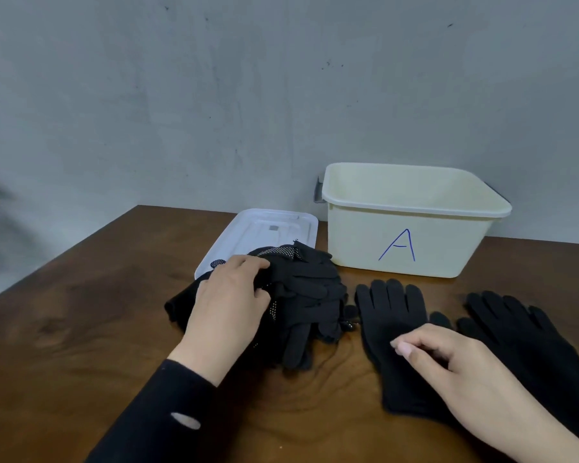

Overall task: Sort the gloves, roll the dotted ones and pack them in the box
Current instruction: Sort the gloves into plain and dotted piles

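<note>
At the far left of the action, the left hand (229, 297) lay on a heap of black gloves (301, 302), its fingers curled over the top of the heap and gripping the cloth. White dots showed on some pieces in the heap, at its top and just under the hand, while other pieces in it looked plain; how many of each kind it held could not be told. The risk here was that a pull on one glove would drag its tangled neighbours along, so that plain and dotted ones ended up mixed again, or one slid off the near edge of the brown surface (81, 312).

Behind the heap a white lid (248, 232) lay flat, partly under the gloves. A lifted glove could catch it and shift it.

To the right a plain black glove (390, 315) lay flat, fingers pointing away, and the right hand (448, 359) rested on its cuff end with fingers loosely bent, thumb and forefinger close together; whether it pinched the cloth could not be told. A second plain glove (515, 329) lay just beside it. All being black, a dotted glove lying dots-down could easily be mistaken for plain.

The cream box marked A (405, 248) stood open at the back, near the wall, nothing visible inside. A loosely rolled glove would probably spring open once dropped in.
</note>
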Demonstrator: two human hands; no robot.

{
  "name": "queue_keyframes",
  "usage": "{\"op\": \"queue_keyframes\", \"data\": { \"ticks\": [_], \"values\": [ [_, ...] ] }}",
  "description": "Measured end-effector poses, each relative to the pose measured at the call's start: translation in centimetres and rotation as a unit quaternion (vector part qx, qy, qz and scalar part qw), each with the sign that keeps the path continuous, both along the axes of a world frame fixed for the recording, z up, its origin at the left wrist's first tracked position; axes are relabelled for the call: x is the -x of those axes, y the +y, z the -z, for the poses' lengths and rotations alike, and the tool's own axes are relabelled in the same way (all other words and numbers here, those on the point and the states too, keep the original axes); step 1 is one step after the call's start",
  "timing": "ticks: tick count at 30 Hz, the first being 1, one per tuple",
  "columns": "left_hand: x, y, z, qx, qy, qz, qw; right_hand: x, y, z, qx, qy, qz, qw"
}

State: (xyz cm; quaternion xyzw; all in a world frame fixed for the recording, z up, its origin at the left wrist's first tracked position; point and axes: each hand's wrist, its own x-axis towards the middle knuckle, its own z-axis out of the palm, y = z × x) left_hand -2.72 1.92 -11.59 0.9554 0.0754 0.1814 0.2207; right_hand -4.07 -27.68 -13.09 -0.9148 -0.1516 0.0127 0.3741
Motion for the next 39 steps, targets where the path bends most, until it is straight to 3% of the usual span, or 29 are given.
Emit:
{"op": "queue_keyframes", "data": {
  "ticks": [7, 11, 14, 18, 22, 25, 31, 35, 39],
  "values": [
    [0.0, 0.8, -0.4, 0.043, -0.045, -0.067, 0.996, 0.2, 0.0, -0.3, -0.005, 0.007, -0.007, 1.0],
    [0.6, -0.4, -1.3, 0.128, -0.165, -0.007, 0.978, 0.3, 0.1, -0.3, -0.012, 0.001, -0.01, 1.0],
    [1.5, -1.7, -1.9, 0.193, -0.189, 0.044, 0.962, 0.5, 0.4, -0.3, -0.03, -0.032, 0.008, 0.999],
    [2.4, -3.3, -1.9, 0.156, -0.141, 0.132, 0.969, 1.4, 1.1, -1.3, -0.057, -0.15, 0.018, 0.987],
    [3.2, -6.2, -1.1, 0.109, -0.07, 0.247, 0.96, 2.3, 3.5, -1.4, 0.027, -0.136, -0.057, 0.989],
    [3.9, -7.9, -1.1, 0.069, -0.033, 0.328, 0.941, 2.1, 4.4, -0.4, -0.003, -0.175, -0.053, 0.983],
    [3.2, -6.6, -1.7, 0.135, -0.057, 0.285, 0.947, 1.7, 3.2, -1.8, -0.241, -0.032, 0.058, 0.968],
    [3.1, -6.7, -1.9, 0.311, -0.056, 0.224, 0.922, 2.0, 3.0, -2.1, -0.258, 0.065, 0.026, 0.963],
    [3.1, -7.1, -1.7, 0.332, -0.043, 0.218, 0.917, 2.3, 3.3, -2.2, -0.28, 0.077, -0.027, 0.956]
  ]
}}
